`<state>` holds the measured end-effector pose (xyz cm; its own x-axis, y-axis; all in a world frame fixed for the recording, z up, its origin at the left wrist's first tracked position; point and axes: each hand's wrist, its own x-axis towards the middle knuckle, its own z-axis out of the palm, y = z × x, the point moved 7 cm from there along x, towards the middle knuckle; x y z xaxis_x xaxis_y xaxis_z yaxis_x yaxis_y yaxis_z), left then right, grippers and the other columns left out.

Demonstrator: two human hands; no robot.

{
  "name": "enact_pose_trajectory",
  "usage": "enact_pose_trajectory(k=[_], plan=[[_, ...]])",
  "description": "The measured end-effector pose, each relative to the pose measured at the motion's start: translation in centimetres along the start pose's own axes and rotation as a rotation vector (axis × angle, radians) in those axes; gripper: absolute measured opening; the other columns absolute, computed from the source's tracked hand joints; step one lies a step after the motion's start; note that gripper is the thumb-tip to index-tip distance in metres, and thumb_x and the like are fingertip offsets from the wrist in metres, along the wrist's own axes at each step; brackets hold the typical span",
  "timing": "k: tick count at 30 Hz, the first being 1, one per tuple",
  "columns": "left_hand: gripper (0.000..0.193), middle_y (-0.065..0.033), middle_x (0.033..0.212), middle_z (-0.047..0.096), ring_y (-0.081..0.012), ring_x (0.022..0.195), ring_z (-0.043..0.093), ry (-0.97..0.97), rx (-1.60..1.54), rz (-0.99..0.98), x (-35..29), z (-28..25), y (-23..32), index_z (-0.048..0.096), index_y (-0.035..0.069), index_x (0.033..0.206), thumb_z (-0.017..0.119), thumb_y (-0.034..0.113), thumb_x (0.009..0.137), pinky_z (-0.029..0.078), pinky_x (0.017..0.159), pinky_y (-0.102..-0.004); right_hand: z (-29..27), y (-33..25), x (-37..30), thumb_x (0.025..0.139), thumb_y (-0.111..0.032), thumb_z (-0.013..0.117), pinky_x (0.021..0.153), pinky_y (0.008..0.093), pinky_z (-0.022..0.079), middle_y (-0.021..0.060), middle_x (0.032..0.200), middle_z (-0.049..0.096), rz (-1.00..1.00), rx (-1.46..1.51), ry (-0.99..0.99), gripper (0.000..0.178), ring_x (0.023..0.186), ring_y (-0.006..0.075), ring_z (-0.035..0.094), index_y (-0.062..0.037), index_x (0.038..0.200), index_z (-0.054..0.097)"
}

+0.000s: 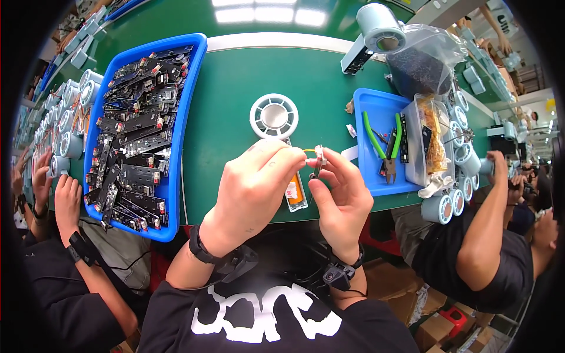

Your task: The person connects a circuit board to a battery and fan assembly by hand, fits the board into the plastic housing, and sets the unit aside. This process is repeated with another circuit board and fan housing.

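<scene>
In the middle of the green table lies a light-blue handheld fan (259, 109), its round slotted head at the far end. Its handle (299, 203) points toward me, with an orange battery (298, 189) showing in it. Above the handle, my left hand (250, 185) is closed in a pinch on a thin yellow-and-red wire (309, 150). My right hand (344, 197) grips a small circuit board (318, 167) upright between thumb and fingers, with a whitish connector (320, 152) at its top. The wire runs to that connector; its exact seating is too small to tell.
A blue tray (191, 94) full of black circuit boards stands left. To the right, a smaller blue tray (368, 176) carries green-handled cutters (388, 154) and a clear box (415, 159). Another fan (376, 29) and a bag (421, 65) stand behind. Co-workers sit on both sides.
</scene>
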<state>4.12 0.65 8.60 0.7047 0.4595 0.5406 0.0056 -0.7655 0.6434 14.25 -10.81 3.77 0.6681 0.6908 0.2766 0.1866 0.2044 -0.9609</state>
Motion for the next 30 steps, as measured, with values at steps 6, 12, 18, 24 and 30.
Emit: enact_pose_trajectory(k=[6,12,18,24,30], plan=[[0.011,-0.0094,0.084,0.062,-0.0273,0.076,0.064,-0.007,-0.038,-0.038,-0.1,-0.2,-0.4,0.064,0.002,0.092,0.073,0.002,0.085,0.052,0.064,-0.037,0.6,-1.1,0.1,0.086,0.011,0.071,0.093,0.0343,0.056,0.0215,0.125,0.069,-0.177,-0.163,-0.044,0.041,0.113,0.0274,0.069,0.0022,0.125,0.065],[0.008,-0.0111,0.084,0.064,-0.0297,0.077,0.064,-0.055,-0.202,-0.117,-0.3,-0.3,-1.7,0.065,0.001,0.093,0.071,0.002,0.088,0.051,0.065,-0.0384,1.2,-1.5,0.3,0.085,0.015,0.07,0.09,0.0344,0.058,0.0253,0.123,0.069,-0.324,-0.3,-0.115,0.039,0.113,0.0308,0.069,0.0025,0.121,0.066],[0.008,-0.0128,0.084,0.065,-0.0318,0.077,0.064,-0.105,-0.337,-0.198,-0.6,-0.4,-2.7,0.065,-0.001,0.093,0.071,0.002,0.089,0.051,0.067,-0.0392,1.5,-1.4,0.6,0.085,0.014,0.072,0.082,0.0333,0.061,0.025,0.121,0.071,-0.351,-0.322,-0.121,0.036,0.109,0.0323,0.071,0.0,0.118,0.067],[0.006,-0.0112,0.084,0.066,-0.0242,0.074,0.065,-0.093,-0.27,-0.129,-0.7,-0.7,-2.3,0.067,-0.003,0.092,0.071,-0.003,0.088,0.051,0.065,-0.0319,1.8,-1.5,0.5,0.085,0.013,0.072,0.079,0.0332,0.061,0.0239,0.118,0.072,-0.388,-0.363,-0.101,0.035,0.107,0.0323,0.072,-0.0004,0.117,0.067],[0.007,-0.0109,0.083,0.069,-0.0216,0.071,0.068,-0.055,-0.322,-0.155,-1.3,-0.9,-3.2,0.069,-0.003,0.092,0.074,-0.002,0.087,0.053,0.063,-0.0292,2.3,-1.3,0.7,0.081,0.015,0.073,0.085,0.0368,0.06,0.0248,0.115,0.073,-0.371,-0.287,-0.161,0.038,0.108,0.0345,0.072,0.0014,0.117,0.067]])
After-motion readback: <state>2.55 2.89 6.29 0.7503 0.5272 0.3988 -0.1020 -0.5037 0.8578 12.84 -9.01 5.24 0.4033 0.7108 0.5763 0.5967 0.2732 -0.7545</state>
